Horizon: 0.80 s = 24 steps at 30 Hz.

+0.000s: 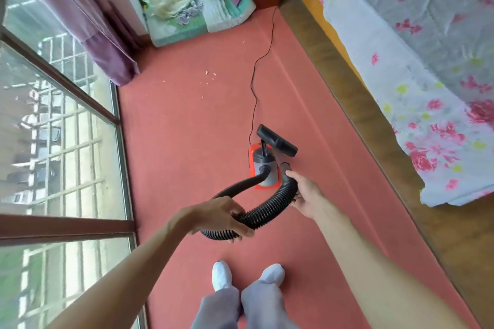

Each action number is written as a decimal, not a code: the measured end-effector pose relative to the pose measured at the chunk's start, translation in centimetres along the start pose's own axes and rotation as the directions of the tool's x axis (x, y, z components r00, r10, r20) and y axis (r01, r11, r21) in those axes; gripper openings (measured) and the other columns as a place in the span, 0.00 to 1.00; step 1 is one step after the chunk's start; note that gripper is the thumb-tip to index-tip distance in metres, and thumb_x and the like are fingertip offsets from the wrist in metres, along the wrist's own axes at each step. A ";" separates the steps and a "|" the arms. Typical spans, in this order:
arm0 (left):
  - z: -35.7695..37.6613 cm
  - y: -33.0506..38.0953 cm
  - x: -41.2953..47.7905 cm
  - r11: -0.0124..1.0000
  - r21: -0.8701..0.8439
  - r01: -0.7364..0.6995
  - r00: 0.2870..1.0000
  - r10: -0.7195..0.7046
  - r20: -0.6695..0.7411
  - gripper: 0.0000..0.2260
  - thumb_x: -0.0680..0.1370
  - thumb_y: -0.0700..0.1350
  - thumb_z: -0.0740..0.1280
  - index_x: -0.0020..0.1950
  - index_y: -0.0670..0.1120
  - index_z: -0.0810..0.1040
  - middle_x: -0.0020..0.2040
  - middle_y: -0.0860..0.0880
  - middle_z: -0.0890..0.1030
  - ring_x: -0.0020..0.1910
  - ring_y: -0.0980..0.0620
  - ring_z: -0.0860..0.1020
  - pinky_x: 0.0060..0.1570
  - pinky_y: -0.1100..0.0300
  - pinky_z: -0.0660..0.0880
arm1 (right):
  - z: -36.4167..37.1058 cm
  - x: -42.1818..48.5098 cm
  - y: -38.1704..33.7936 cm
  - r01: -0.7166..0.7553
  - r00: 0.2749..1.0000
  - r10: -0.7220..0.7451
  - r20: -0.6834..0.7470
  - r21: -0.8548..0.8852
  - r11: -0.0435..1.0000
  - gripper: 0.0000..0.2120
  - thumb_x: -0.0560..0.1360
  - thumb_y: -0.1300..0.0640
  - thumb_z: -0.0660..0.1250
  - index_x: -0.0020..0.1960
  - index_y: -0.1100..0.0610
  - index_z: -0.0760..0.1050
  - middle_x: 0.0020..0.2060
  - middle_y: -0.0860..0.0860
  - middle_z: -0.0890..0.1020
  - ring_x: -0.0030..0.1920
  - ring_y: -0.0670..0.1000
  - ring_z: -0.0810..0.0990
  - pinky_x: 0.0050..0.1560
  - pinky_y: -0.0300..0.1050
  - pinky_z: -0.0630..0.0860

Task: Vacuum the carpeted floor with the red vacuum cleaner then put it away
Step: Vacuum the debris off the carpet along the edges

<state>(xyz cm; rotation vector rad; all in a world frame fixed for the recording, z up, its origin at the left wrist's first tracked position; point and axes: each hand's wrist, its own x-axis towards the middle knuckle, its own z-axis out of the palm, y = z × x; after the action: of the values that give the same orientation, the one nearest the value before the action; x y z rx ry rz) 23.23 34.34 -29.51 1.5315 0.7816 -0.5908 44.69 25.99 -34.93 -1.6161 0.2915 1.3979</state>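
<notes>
The red and grey vacuum cleaner (263,167) stands on the red carpet (187,128) just ahead of me. Its black brush head (278,140) rests on top of the body. A black ribbed hose (267,211) loops from the body toward me. My left hand (219,215) grips the near bend of the hose. My right hand (304,195) holds the hose near its free end. A thin black power cord (254,80) runs from the vacuum across the carpet to the far wall.
Small white scraps (209,77) lie on the carpet farther ahead. A bed with a floral sheet (414,75) and wooden frame borders the right side. Glass windows (53,141) and a purple curtain (101,35) line the left. A mat with cloth (187,13) lies at the far end.
</notes>
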 end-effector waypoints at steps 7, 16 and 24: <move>-3.1 -3.7 -3.0 0.998 -0.065 0.001 0.999 0.002 0.050 0.06 0.73 0.47 0.75 0.43 0.45 0.83 0.39 0.46 0.84 0.39 0.50 0.81 0.46 0.58 0.78 | 5.8 -0.4 0.9 0.027 0.999 -0.023 0.036 -0.137 0.990 0.08 0.76 0.57 0.69 0.51 0.62 0.77 0.37 0.55 0.79 0.35 0.52 0.77 0.36 0.46 0.76; -7.9 -3.9 -3.5 0.999 -0.002 -0.054 0.996 0.054 0.068 0.06 0.75 0.47 0.74 0.43 0.44 0.83 0.40 0.45 0.83 0.39 0.49 0.80 0.46 0.57 0.78 | 8.7 -0.4 0.6 0.039 0.998 -0.045 -0.034 -0.144 0.989 0.10 0.76 0.57 0.69 0.53 0.62 0.75 0.39 0.56 0.79 0.39 0.54 0.78 0.43 0.50 0.78; -6.5 1.7 3.3 0.997 0.011 -0.071 0.995 0.070 0.075 0.14 0.77 0.51 0.72 0.49 0.39 0.81 0.39 0.48 0.83 0.38 0.50 0.80 0.45 0.60 0.78 | 3.3 3.7 -5.5 0.048 0.986 -0.089 -0.139 -0.271 0.961 0.08 0.74 0.57 0.71 0.47 0.60 0.74 0.38 0.56 0.78 0.36 0.53 0.77 0.33 0.44 0.75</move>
<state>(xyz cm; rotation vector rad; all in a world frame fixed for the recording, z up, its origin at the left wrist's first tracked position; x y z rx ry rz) 26.16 41.18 -30.22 1.5347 0.6647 -0.5985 47.58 32.84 -35.07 -1.9396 0.1353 1.3070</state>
